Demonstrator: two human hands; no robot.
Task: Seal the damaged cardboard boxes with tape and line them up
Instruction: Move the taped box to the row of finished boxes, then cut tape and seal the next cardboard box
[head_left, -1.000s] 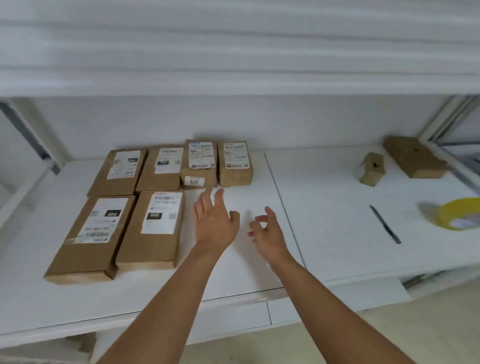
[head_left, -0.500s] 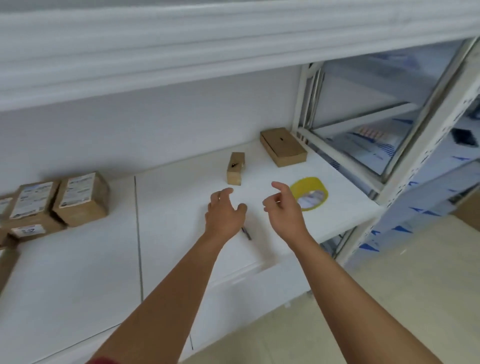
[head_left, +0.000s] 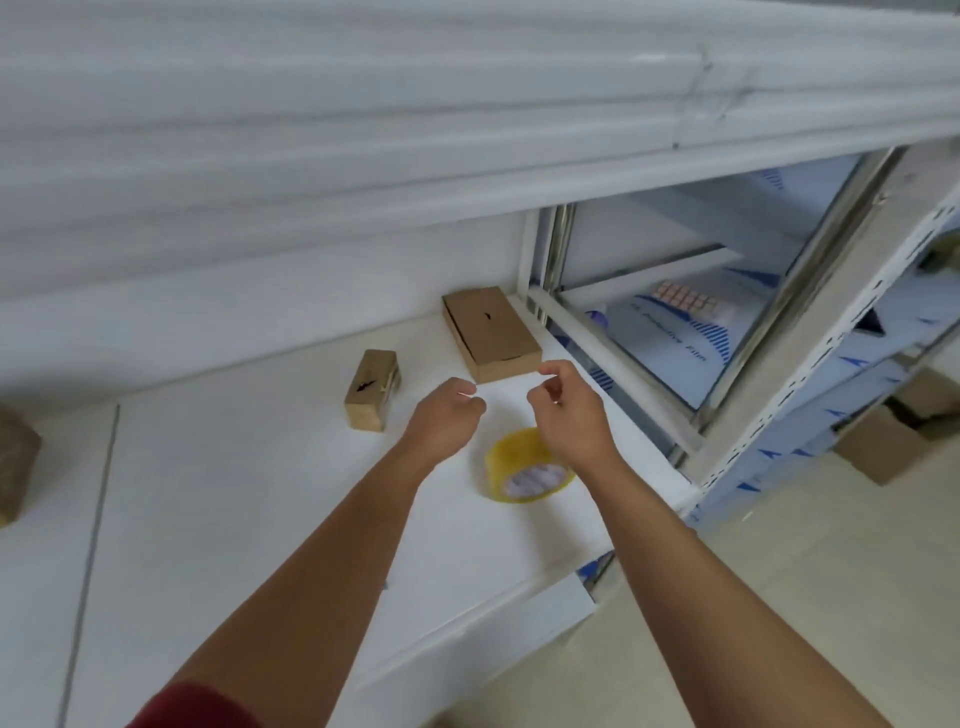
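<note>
Both hands held mid-frame above shelf (head_left: 249, 519). Left hand (head_left: 447, 418) fingers curled, nothing held. Right hand (head_left: 569, 410) fingers curled loosely, nothing held. Tape (head_left: 524, 467) seen below right hand. Small box (head_left: 371, 389) left of hands; flat box (head_left: 491, 332) above them.

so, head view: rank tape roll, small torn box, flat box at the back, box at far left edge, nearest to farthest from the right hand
1. tape roll, just under the right hand
2. flat box, just behind it
3. small torn box, left, past the left hand
4. box at the left edge, far left
</note>
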